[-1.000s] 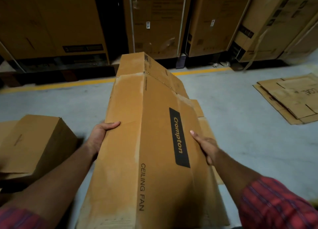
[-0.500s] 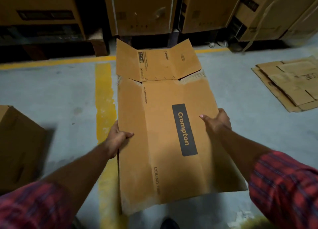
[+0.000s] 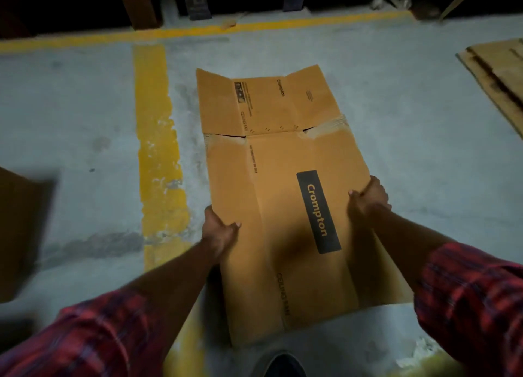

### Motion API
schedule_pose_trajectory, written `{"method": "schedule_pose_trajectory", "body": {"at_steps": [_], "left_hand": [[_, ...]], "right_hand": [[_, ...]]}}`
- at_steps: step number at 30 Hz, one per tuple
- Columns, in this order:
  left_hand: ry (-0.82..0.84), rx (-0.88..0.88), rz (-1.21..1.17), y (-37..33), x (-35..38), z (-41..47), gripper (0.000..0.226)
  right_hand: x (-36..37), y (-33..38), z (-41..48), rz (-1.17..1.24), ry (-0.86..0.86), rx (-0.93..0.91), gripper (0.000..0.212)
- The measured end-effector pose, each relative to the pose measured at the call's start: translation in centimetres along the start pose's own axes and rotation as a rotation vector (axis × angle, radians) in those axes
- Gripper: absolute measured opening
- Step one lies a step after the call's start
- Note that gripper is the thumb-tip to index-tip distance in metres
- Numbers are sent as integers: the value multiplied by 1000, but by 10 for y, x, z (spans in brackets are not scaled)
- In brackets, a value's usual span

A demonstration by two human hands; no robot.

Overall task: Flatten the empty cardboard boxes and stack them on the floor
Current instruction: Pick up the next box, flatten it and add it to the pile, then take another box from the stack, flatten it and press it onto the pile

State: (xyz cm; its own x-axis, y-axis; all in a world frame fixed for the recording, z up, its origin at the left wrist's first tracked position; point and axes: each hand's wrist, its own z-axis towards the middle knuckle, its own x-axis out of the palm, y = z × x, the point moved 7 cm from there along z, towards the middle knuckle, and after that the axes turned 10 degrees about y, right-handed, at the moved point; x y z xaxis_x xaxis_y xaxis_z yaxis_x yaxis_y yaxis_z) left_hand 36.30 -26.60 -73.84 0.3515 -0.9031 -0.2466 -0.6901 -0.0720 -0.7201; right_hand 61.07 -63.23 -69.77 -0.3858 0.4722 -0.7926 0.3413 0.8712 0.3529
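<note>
A flattened brown Crompton ceiling fan box [image 3: 283, 184] lies low over the grey floor, its end flaps spread at the far end. My left hand [image 3: 219, 233] grips its left edge, thumb on top. My right hand [image 3: 368, 198] grips its right edge, fingers curled under. A stack of flattened cardboard [image 3: 501, 73] lies on the floor at the far right. Part of an unflattened brown box [image 3: 19, 229] shows at the left edge, blurred.
Yellow floor lines [image 3: 158, 150] run left of the box and along the back. Dark pallet legs and stored cartons [image 3: 141, 5] stand beyond the back line. My shoe [image 3: 283, 365] is at the bottom centre.
The box went from open and bulky in my hands to collapsed flat. It has come down toward the floor, and my view has tilted downward.
</note>
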Motion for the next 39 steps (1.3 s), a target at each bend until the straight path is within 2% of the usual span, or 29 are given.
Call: {"method": "schedule_pose_trajectory", "body": {"at_steps": [3, 5, 7, 10, 14, 19, 24, 30, 39], "left_hand": [[-80, -11, 216, 2, -6, 7, 100], [-89, -9, 435, -8, -5, 0, 108], [-111, 30, 609, -25, -7, -9, 113], [-75, 135, 720, -60, -12, -24, 116], [-75, 303, 821, -131, -44, -62, 102], [-167, 430, 870, -202, -124, -133, 93], [-349, 445, 836, -243, -234, -227, 90], [-538, 380, 787, -228, -363, -348, 85], [-791, 259, 811, -130, -515, -501, 91]], "right_hand": [[10, 1, 0, -162, 35, 23, 105], [13, 9, -3, -139, 50, -23, 110], [11, 25, -12, -127, 51, -68, 106], [-1, 62, -41, -155, 51, -129, 98], [-30, 125, -94, -133, 50, -213, 89], [-61, 206, -181, -94, 55, -357, 78], [-84, 288, -299, -61, 60, -523, 69], [-78, 364, -452, -47, 76, -721, 63], [-16, 460, -671, -138, 117, -1047, 65]]}}
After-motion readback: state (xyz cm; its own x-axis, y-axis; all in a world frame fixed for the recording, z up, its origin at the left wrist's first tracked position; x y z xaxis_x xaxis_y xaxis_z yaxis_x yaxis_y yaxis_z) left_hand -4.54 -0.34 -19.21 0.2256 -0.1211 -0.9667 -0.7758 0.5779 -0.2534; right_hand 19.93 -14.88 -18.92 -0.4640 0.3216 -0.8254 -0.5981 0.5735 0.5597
